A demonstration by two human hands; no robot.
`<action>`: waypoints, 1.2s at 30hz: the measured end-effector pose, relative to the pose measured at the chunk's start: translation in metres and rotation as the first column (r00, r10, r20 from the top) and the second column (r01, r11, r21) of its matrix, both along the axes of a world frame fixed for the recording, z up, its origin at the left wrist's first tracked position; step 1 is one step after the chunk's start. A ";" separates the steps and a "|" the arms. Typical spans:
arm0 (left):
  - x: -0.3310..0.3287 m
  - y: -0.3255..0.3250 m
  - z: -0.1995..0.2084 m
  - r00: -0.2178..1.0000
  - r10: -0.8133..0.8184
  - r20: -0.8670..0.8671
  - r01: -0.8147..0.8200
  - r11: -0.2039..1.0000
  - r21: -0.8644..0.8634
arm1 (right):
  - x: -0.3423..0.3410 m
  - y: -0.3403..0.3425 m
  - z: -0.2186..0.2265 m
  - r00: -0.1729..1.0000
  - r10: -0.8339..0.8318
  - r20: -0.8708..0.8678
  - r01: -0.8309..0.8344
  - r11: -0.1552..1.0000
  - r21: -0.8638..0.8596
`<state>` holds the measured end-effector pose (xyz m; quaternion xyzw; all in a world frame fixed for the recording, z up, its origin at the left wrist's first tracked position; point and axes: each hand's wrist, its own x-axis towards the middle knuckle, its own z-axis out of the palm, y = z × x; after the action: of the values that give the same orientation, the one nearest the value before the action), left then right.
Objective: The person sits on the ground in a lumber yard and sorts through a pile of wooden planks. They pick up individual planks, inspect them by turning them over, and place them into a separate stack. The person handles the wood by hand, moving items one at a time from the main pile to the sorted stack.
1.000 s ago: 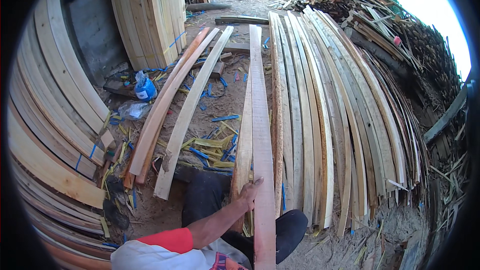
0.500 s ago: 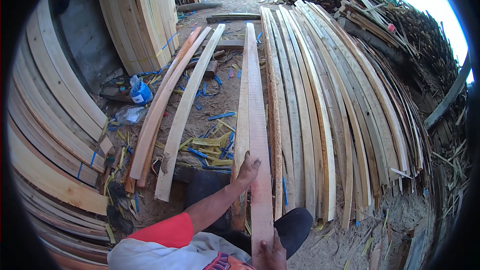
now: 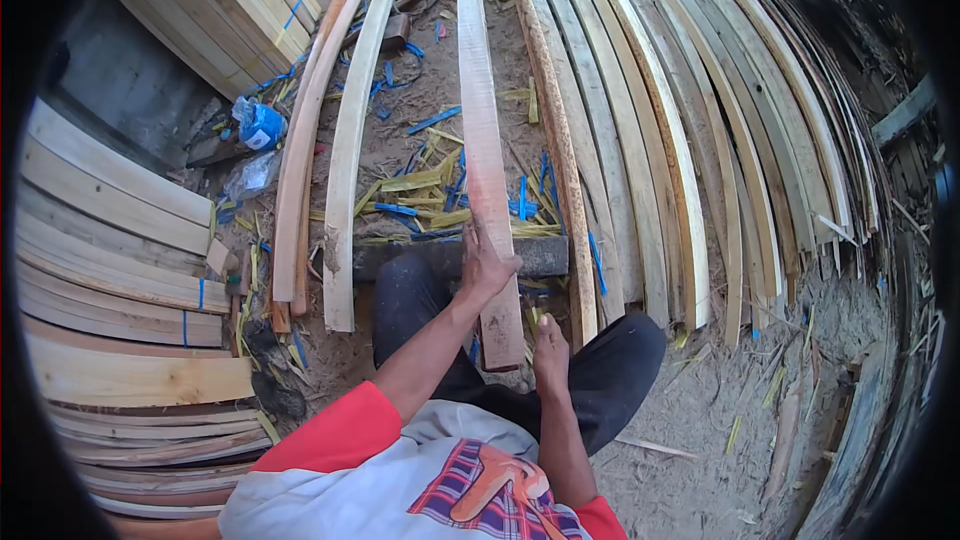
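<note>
Fingers (image 3: pixel 478 240) of 2 hands on 1 plank (image 3: pixel 482 130).

This looks like an outdoor wood yard or sawmill yard. Long wooden boards (image 3: pixel 640 130) lie side by side in rows on the sandy ground (image 3: pixel 700 410). More planks are piled in a stack (image 3: pixel 110 270) on the left, and another pile (image 3: pixel 230 0) leans at the top. Blue plastic straps (image 3: pixel 430 120) and thin wood scraps (image 3: pixel 420 180) are scattered in the dirt. The dark edge on the right may be more old wood, but it is hard to see.
</note>
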<state>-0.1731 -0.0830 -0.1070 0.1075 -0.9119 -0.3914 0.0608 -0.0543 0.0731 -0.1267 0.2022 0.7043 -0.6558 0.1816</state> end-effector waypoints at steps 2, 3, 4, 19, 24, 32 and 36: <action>0.005 -0.002 -0.023 1.000 0.008 0.018 -0.008 1.000 -0.023 | 0.029 -0.001 -0.009 0.886 -0.197 0.420 0.305 0.929 -0.208; 0.009 0.000 -0.030 0.995 0.029 0.097 -0.029 1.000 -0.007 | 0.038 -0.003 -0.012 0.759 -0.244 0.604 0.474 0.842 -0.255; 0.006 0.001 -0.029 0.986 0.059 0.155 -0.060 0.998 -0.003 | 0.039 -0.007 -0.013 0.758 -0.245 0.605 0.521 0.785 -0.335; 0.042 -0.012 -0.045 0.993 0.111 -0.026 -0.108 0.989 0.096 | 0.026 -0.019 -0.032 0.975 0.094 0.202 -0.146 0.955 0.258; 0.088 -0.007 -0.083 0.885 0.191 0.425 -0.414 0.740 0.530 | -0.025 -0.033 -0.033 0.962 0.255 0.101 -0.259 0.965 0.034; 0.098 -0.001 -0.092 0.886 -0.042 0.462 -0.458 0.092 0.884 | -0.025 -0.038 -0.089 0.968 0.197 0.152 -0.081 0.827 -0.556; 0.099 -0.006 -0.079 0.851 -0.036 0.524 -0.522 0.057 0.851 | -0.022 -0.045 -0.084 0.961 0.203 0.185 -0.076 0.844 -0.531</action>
<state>-0.0741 -0.0893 -0.1856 0.3566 -0.3688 -0.8448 -0.1525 -0.0762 0.0279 -0.2109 0.1696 0.4876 -0.7777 0.3586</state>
